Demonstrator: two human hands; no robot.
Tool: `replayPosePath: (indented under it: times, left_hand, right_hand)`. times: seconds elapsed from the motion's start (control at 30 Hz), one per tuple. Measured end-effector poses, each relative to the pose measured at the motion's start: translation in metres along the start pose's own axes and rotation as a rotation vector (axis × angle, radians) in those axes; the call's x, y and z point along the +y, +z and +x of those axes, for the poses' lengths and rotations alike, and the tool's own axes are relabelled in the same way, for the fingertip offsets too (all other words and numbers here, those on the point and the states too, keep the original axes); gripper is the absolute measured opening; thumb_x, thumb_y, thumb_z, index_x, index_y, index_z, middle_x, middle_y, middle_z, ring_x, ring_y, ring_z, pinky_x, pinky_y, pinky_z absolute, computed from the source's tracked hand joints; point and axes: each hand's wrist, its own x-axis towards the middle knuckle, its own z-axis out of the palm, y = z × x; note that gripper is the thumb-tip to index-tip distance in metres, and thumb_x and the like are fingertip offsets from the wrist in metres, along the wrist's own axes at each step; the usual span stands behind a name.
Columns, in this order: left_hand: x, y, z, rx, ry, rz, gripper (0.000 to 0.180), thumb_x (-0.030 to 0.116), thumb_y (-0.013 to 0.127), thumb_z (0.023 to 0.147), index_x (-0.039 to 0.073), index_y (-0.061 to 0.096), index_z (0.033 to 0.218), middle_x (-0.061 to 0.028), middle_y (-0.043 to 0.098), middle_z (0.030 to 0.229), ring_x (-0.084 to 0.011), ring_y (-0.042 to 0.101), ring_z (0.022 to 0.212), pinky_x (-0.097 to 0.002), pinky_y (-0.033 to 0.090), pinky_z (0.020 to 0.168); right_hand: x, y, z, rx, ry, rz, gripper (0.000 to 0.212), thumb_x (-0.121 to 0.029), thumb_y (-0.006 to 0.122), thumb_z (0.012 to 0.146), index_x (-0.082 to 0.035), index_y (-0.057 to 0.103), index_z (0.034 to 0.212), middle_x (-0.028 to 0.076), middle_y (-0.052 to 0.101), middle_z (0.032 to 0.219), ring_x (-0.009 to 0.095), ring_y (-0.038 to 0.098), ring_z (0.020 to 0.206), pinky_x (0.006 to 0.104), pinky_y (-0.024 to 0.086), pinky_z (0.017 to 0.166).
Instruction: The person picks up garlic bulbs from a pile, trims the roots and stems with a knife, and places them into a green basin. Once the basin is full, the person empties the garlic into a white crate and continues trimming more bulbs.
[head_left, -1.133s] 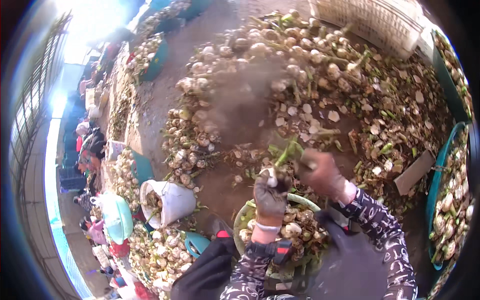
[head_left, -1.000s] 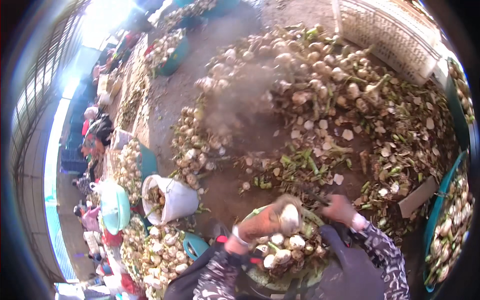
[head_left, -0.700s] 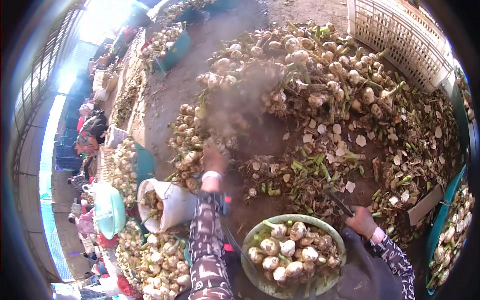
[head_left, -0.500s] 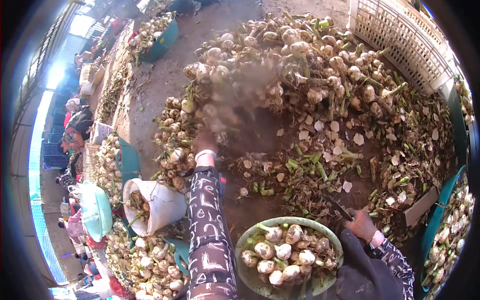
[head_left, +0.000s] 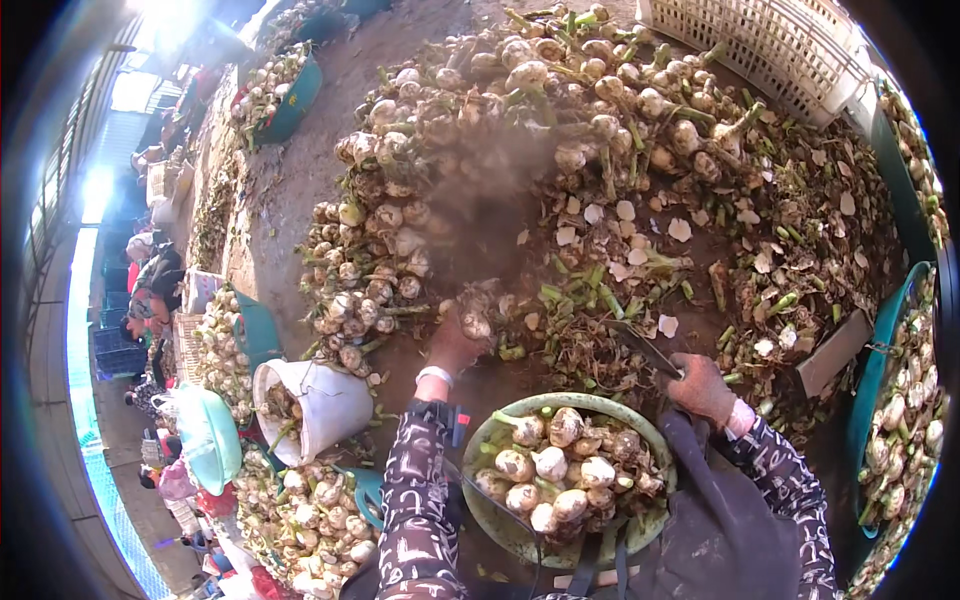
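My left hand [head_left: 455, 345] is closed round a garlic bulb [head_left: 477, 322] whose dry roots and skin stick out, just above the cut stems on the ground. In my right hand [head_left: 700, 388] I grip a knife [head_left: 642, 348], its dark blade pointing up and to the left over the trimmings. Below and between my hands rests a pale green basin [head_left: 482, 440] holding several trimmed garlic bulbs [head_left: 550, 463]. Ahead lies a large heap of garlic [head_left: 590, 75] with stems, stretching down the left beside my left hand.
A white bucket [head_left: 335, 410] lies tipped at the left, near teal tubs [head_left: 259, 325] of garlic. At the far right stand a cream plastic crate [head_left: 760, 55] and another teal tub [head_left: 868, 400]. Stem and root trimmings [head_left: 590, 300] cover the ground ahead. Other people [head_left: 150, 290] sit far left.
My left hand has drawn back from the heap toward me and now holds a garlic bulb. My right hand has moved slightly up and left with the knife. The view has shifted.
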Motion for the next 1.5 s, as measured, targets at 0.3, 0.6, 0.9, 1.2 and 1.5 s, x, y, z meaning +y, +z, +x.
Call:
replayPosePath:
  times: [0.3, 0.6, 0.9, 1.2, 1.5]
  left_hand:
    - [0.103, 0.012, -0.059, -0.076, 0.238, -1.071, 0.073, 0.023, 0.082, 0.067, 0.0, 0.044, 0.125, -0.0106, 0.061, 0.107, -0.0175, 0.059, 0.098, -0.031, 0.049, 0.086]
    - [0.142, 0.01, -0.099, 0.091, 0.266, -1.051, 0.075, 0.042, 0.081, 0.066, 0.0, 0.048, 0.119, -0.0096, 0.062, 0.101, -0.0176, 0.061, 0.09, -0.0312, 0.051, 0.081]
    - [0.185, -0.021, -0.137, -0.059, 0.479, -1.148, 0.059, 0.025, 0.075, 0.066, -0.001, 0.055, 0.115, -0.0083, 0.062, 0.104, -0.0179, 0.058, 0.099, -0.0326, 0.045, 0.089]
    - [0.136, -0.014, -0.115, 0.205, 0.148, -1.165, 0.05, 0.027, 0.071, 0.079, 0.002, 0.053, 0.119, -0.0087, 0.061, 0.107, -0.0181, 0.061, 0.092, -0.0303, 0.052, 0.08]
    - [0.136, 0.007, -0.121, 0.172, -0.267, -1.998, 0.039, 0.038, 0.05, 0.09, 0.005, 0.057, 0.11, -0.0095, 0.065, 0.089, -0.0247, 0.066, 0.073, -0.0375, 0.057, 0.061]
  right_hand:
    - [-0.094, -0.011, 0.009, 0.087, -0.443, -0.139, 0.027, -0.03, 0.066, 0.08, -0.006, 0.055, 0.075, 0.016, 0.06, 0.063, 0.034, 0.063, 0.06, 0.0431, 0.048, 0.054]
    - [-0.08, 0.009, 0.008, 0.214, -0.596, -0.184, 0.032, -0.031, 0.071, 0.072, -0.007, 0.053, 0.082, 0.014, 0.061, 0.066, 0.033, 0.063, 0.065, 0.0424, 0.048, 0.056]
    - [0.015, -0.016, 0.071, 0.103, 0.135, -0.377, 0.028, -0.034, 0.061, 0.081, -0.006, 0.057, 0.078, 0.015, 0.063, 0.071, 0.035, 0.065, 0.071, 0.0434, 0.051, 0.063]
    - [-0.004, 0.004, 0.016, 0.267, -0.247, 0.086, 0.032, -0.037, 0.061, 0.081, -0.005, 0.063, 0.086, 0.02, 0.063, 0.076, 0.04, 0.062, 0.073, 0.0449, 0.049, 0.065]
    - [-0.068, -0.009, 0.032, 0.295, -0.291, 0.264, 0.031, -0.036, 0.062, 0.083, -0.005, 0.06, 0.079, 0.021, 0.062, 0.071, 0.038, 0.062, 0.067, 0.0434, 0.049, 0.058]
